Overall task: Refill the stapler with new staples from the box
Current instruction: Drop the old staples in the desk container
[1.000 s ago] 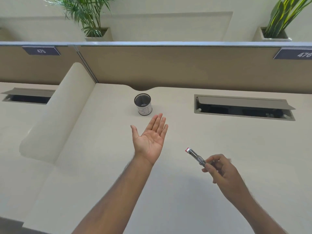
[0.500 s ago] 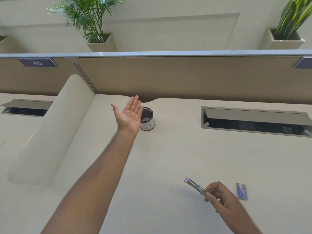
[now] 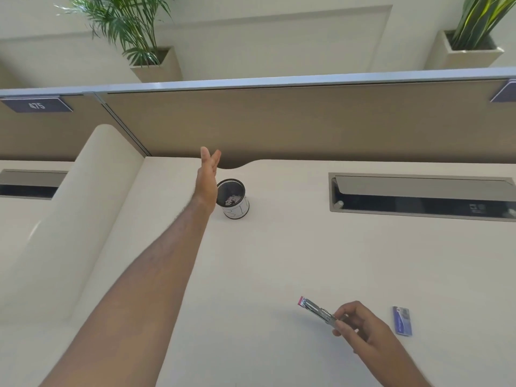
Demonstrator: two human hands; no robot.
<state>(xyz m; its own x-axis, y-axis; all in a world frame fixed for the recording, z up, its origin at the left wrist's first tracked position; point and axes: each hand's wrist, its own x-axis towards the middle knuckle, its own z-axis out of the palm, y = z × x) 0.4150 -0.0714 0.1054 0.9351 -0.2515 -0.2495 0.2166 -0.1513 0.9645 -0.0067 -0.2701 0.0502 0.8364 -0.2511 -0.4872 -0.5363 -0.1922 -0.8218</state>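
Observation:
My right hand (image 3: 358,329) grips a small metal stapler (image 3: 317,309) by its rear end, near the desk's front right. The stapler's pink-tipped front points up and left. A small blue staple box (image 3: 402,320) lies flat on the desk just right of that hand. My left hand (image 3: 207,177) is stretched far forward with fingers straight and together, turned on edge, holding nothing. It hovers just left of a black mesh cup (image 3: 234,198).
The mesh cup has a white label band and some small bits inside. A recessed cable tray (image 3: 421,195) with a raised lid sits at the back right. A rounded cream divider (image 3: 83,196) runs along the left. A brown partition (image 3: 279,121) closes the back.
My left hand has reached farther forward and turned from palm-up to on edge, beside the mesh cup. My right hand keeps holding the stapler in about the same place.

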